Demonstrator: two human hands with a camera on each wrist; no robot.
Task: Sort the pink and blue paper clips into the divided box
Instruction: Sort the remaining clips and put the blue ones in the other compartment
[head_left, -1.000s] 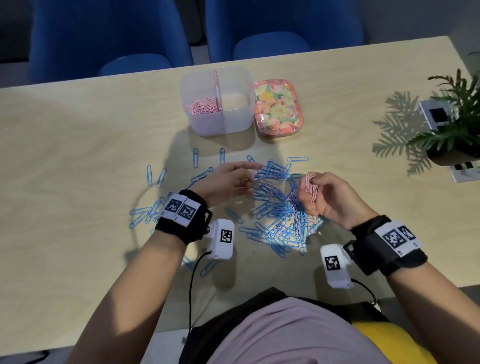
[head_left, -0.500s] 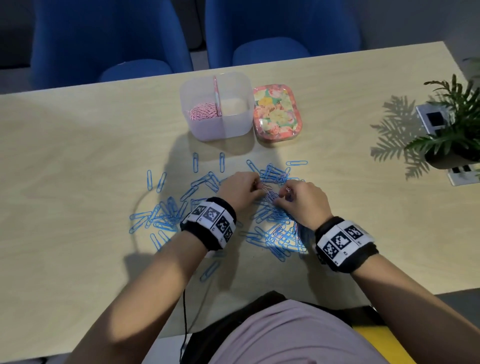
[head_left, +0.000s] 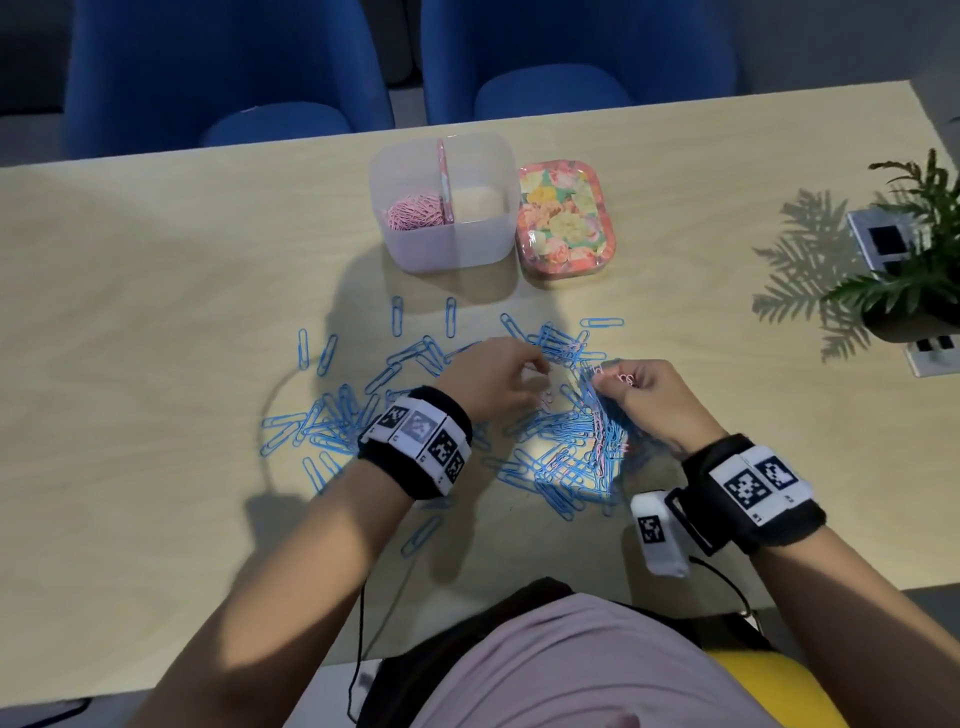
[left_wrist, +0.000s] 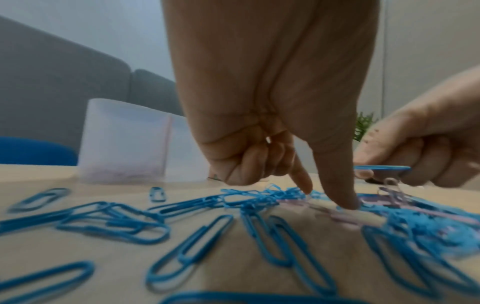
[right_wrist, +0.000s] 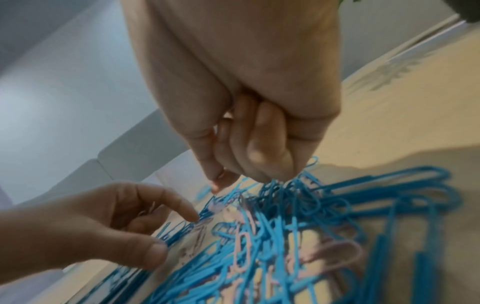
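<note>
Blue paper clips (head_left: 563, 441) lie scattered across the table, with a few pink ones (right_wrist: 241, 253) mixed into the heap. My left hand (head_left: 540, 376) reaches down into the pile. Its index finger and thumb (left_wrist: 348, 202) touch the clips. Its other fingers are curled, and a thin clip shape shows inside them. Just to its right, my right hand (head_left: 608, 379) grips a small bunch of pink clips (head_left: 621, 378), and blue clips (right_wrist: 288, 183) dangle at its fingertips. The translucent divided box (head_left: 478, 244) stands beyond the pile. Pink clips (head_left: 415, 214) fill its left half, and its right half looks bare.
A floral tin (head_left: 563, 218) stands against the box's right side. A potted plant (head_left: 914, 280) and a white socket plate (head_left: 935, 353) are at the far right. Two blue chairs (head_left: 550, 67) stand behind the table. A black cable (head_left: 363, 639) hangs at the near edge.
My right hand has lifted off the pile and turned, and pink clips now show in its fingers. My left hand stays on the heap and has shifted slightly.
</note>
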